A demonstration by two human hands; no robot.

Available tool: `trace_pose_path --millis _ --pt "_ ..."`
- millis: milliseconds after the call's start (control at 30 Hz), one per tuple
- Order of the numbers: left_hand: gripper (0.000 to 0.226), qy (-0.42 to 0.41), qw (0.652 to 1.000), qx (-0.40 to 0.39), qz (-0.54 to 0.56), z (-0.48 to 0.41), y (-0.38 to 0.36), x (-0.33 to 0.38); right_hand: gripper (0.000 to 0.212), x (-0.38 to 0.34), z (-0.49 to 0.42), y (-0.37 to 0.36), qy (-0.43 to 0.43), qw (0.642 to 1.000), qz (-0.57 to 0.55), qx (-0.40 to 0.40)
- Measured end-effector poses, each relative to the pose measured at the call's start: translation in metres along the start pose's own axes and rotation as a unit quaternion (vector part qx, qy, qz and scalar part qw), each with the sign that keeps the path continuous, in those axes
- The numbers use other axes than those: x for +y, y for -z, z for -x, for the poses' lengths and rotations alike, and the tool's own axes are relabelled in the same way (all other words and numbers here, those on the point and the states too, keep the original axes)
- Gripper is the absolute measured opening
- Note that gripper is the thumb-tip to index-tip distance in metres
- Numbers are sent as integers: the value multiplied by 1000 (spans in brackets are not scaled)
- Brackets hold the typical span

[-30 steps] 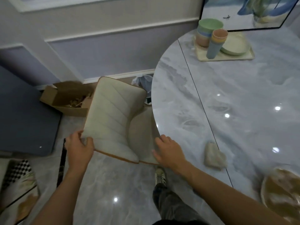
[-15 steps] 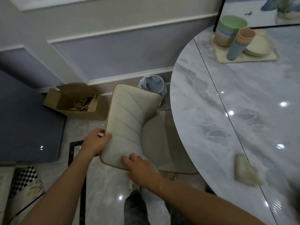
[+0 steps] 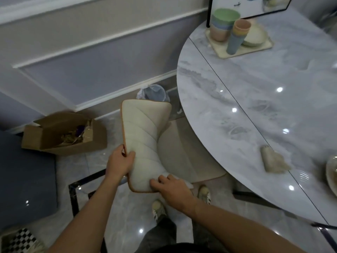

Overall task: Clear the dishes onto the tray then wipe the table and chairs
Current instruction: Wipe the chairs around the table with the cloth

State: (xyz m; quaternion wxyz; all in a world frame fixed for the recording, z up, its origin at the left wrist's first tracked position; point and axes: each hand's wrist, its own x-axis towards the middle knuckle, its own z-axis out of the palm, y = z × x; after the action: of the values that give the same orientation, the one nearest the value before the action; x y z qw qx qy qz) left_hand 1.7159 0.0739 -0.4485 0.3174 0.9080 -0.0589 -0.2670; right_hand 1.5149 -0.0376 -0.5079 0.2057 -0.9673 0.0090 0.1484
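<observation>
Gripping the cream quilted chair back [image 3: 141,141] with tan piping, my left hand [image 3: 119,163] clamps its edge; my right hand [image 3: 172,190] presses a white cloth [image 3: 187,183] against its base beside the glossy grey marble worktop [image 3: 255,106].

We see only a sliver of a plate [image 3: 332,172] at the right edge. The worktop [image 3: 255,99] hides most of the chair seat [image 3: 182,154]. Our right hand [image 3: 175,190] covers a white cloth [image 3: 187,183], mostly unseen.

1 head-worn wide-angle view, steeply down and forward, close over chair [image 3: 144,143] beside table [image 3: 255,106].
</observation>
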Motion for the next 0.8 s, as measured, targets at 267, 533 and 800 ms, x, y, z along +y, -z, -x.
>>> trace_pose_path --millis 267,533,800 --pt "29 42 996 -38 66 -1 -31 29 64 50 23 14 -5 1000 13 27" --pt "22 80 986 -49 141 21 -70 77 52 108 51 36 -2 1000 15 25" --pt "26 98 981 -51 162 28 -107 98 51 155 75 53 15 1000 14 11"
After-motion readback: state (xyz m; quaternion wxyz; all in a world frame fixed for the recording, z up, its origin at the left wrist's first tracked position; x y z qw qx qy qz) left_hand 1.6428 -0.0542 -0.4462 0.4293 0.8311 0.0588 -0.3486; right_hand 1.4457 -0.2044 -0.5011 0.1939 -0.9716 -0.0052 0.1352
